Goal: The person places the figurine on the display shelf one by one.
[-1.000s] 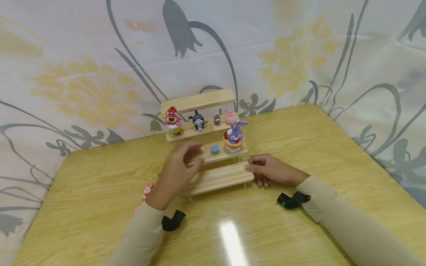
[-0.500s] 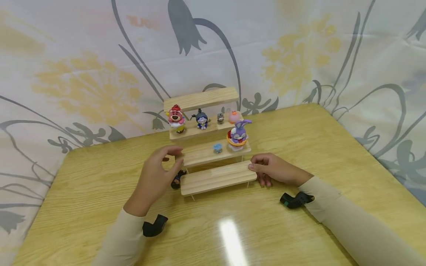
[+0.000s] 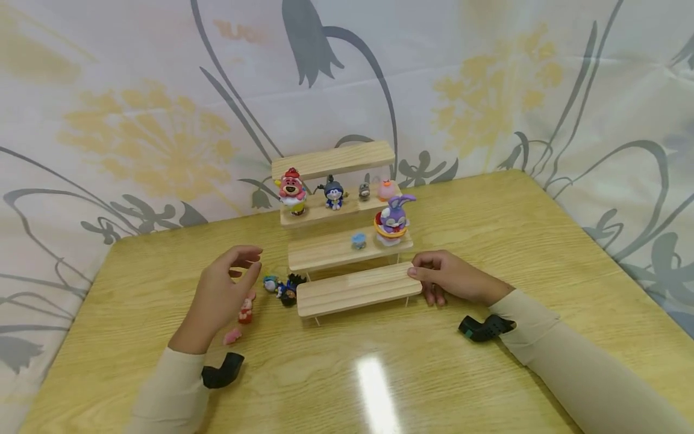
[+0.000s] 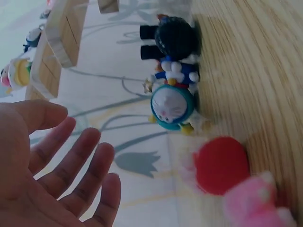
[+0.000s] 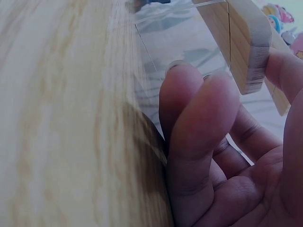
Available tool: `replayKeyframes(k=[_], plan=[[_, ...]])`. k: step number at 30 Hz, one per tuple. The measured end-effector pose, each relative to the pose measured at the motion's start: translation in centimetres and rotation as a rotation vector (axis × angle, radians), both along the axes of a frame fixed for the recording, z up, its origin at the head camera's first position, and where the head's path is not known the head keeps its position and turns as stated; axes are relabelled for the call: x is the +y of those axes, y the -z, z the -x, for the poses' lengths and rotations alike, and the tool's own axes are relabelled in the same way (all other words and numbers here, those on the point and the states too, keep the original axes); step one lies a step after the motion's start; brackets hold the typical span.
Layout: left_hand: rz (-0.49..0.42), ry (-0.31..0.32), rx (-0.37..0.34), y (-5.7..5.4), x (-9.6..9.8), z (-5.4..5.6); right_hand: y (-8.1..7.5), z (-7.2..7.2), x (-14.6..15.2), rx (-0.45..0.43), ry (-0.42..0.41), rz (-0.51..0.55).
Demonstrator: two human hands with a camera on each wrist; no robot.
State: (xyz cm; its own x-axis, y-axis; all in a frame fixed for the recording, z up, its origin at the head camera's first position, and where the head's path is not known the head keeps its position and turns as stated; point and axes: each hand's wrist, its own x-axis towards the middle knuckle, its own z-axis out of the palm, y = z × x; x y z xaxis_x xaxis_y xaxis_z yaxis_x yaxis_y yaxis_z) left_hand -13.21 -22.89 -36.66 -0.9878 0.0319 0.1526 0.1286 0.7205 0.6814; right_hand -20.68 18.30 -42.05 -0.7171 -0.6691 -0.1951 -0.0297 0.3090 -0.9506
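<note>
My left hand [image 3: 225, 295] hovers over the table left of the wooden tiered display shelf [image 3: 358, 289], fingers loosely bent around nothing. Beneath and beside it lie a blue figurine [image 4: 173, 106], a black-clad figurine [image 4: 175, 38], a red-and-pink figurine [image 3: 246, 308] and a small pink piece [image 3: 232, 336]. My right hand [image 3: 447, 276] holds the right end of the lowest step, thumb on its top edge and the other fingers bent beside it. On the second step stand a small light-blue figurine [image 3: 359, 240] and a purple rabbit figurine [image 3: 394, 223].
The third step carries a pink bear figurine [image 3: 293, 191], a dark-hooded figurine [image 3: 333, 194], a small grey figurine [image 3: 364, 191] and a pink bird-like figurine [image 3: 387, 190]. A patterned cloth [image 3: 347, 78] hangs behind the wooden table [image 3: 488, 223].
My left hand has drawn away from the shelf's second step, leftward over the loose figurines, uncovering the shelf's left side. My right hand stays at the lowest step's right end.
</note>
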Motion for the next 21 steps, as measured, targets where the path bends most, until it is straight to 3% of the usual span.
replayKeyframes(k=[12, 17, 21], plan=[[0.079, 0.025, -0.209, 0.7, -0.8, 0.5, -0.1, 0.1, 0.2, -0.020, 0.013, 0.000], [0.103, 0.040, -0.244, 1.5, -0.8, 0.7, 0.0, 0.2, 0.1, -0.010, 0.013, 0.005], [0.151, 0.071, -0.225, 1.9, -0.8, 0.7, 0.1, 0.1, 0.1, -0.013, 0.009, 0.005]])
